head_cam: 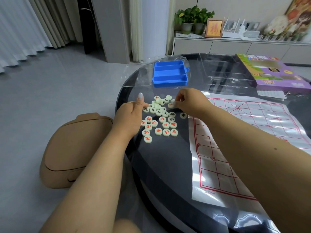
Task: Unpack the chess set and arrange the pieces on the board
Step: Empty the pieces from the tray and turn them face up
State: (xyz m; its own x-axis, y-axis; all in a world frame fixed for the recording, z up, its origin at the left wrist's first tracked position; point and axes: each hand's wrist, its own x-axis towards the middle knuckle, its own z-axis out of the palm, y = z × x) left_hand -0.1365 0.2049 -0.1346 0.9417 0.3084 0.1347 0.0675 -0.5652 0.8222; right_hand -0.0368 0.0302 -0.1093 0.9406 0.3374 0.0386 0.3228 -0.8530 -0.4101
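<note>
Right hand point(188, 102) is at the far side of the piece pile, thumb & fingertips pinching one pale round piece point(171, 105) w/ a red mark. Left hand point(133, 115) sits on the pile's left edge, thumb stuck up, fingers reaching in among the pieces; can't tell if it grips anything.

Pieces point(159, 118) lie spread on the dark glass table point(165, 165), near its left rim. Just right of them is the board sheet point(252, 132), white plastic w/ a red grid, none of the pieces on it. One black-marked piece point(183, 115) sits right by the sheet's corner. Bare dark glass shows on the near side of the pile.

Blue tray point(170, 74) beyond the pile, open, 3 compartments. Purple box point(276, 74) far right. Pieces are cream discs, red or black characters, mostly face-up, a few stacked at the far end.
</note>
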